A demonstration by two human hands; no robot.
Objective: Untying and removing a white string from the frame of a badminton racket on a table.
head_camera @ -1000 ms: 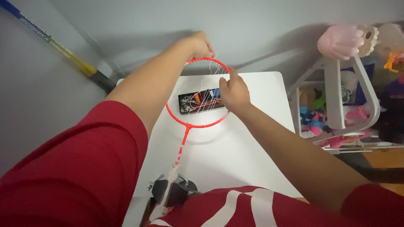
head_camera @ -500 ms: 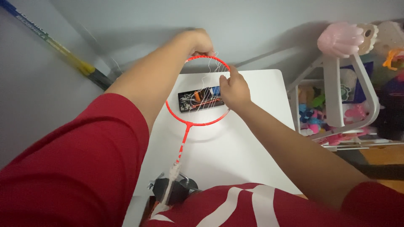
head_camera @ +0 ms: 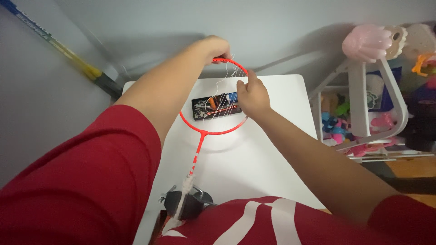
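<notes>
Item: small red racket [head_camera: 213, 97], held over a white table [head_camera: 272, 154].

Near, 6 o'clock: red sleeves and a red shirt with white stripes fill the lower frame. A dark clamp-like object [head_camera: 184, 204] sits at the table's near edge; the racket's white grip [head_camera: 181, 199] runs down to it, apparently braced there so the head stays steady. What the object really is cannot be told (blurred, partly covered).

Middle: the red shaft rises toward 12 o'clock to the round frame. Loose white strings [head_camera: 227, 84] hang across the upper part only; the rest of the hoop is unstrung.

Right hand [head_camera: 252, 95], at 3 o'clock of the hoop: fingers pinched at the frame's upper right edge, seemingly on a string; the strand itself is too fine to confirm.

Left hand [head_camera: 215, 47], at 12 o'clock: closed over the top of the rim, holding the head level.

Beneath the hoop: a flat black card pack [head_camera: 215, 105] with orange and blue contents, lying on the table.

Far: grey wall; a blue-and-yellow stick [head_camera: 59, 50] leaning at 10 o'clock; a white toy rack [head_camera: 363, 104] at 3 o'clock, cut off, contents indistinct.
</notes>
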